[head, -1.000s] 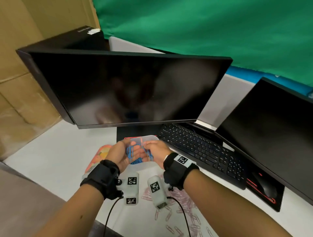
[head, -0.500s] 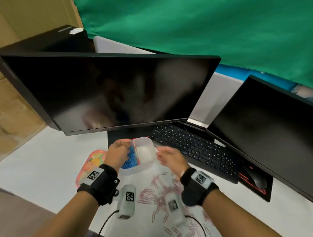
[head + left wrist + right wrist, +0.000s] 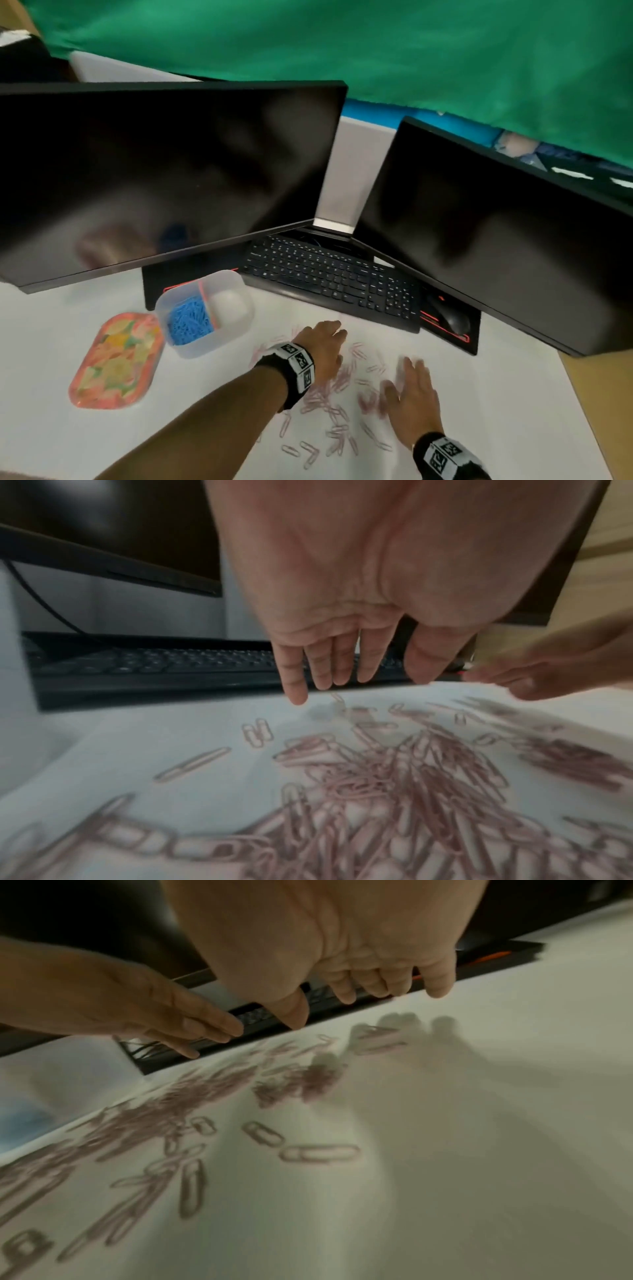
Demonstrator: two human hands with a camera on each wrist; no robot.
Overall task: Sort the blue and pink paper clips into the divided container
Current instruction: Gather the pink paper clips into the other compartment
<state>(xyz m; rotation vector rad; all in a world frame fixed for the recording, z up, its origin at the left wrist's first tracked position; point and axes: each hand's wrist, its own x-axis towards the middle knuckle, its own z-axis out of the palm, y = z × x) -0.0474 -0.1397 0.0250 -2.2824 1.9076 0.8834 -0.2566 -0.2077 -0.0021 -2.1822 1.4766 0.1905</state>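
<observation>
A clear divided container (image 3: pixel 236 323) stands on the white desk. Its left compartment is full of blue paper clips (image 3: pixel 189 320); the right compartment looks bare. Pink paper clips (image 3: pixel 337 414) lie scattered on the desk, also seen as the pink clip pile (image 3: pixel 394 783) and pink clips (image 3: pixel 192 1102) in the wrist views. My left hand (image 3: pixel 323 344) hovers flat over the pile's left part, fingers straight (image 3: pixel 325 666), holding nothing. My right hand (image 3: pixel 409 383) is spread over the right part, blurred, fingers loosely bent (image 3: pixel 373 982) and holding nothing.
A patterned pink lid (image 3: pixel 116 359) lies left of the container. A black keyboard (image 3: pixel 335 277) and mouse (image 3: pixel 450 320) sit behind the clips, under two dark monitors (image 3: pixel 164 178). The desk's right edge (image 3: pixel 575 383) is near my right hand.
Both hands let go of the container, which now stands on the desk, and moved down-right over the pink clips. The head view swung right.
</observation>
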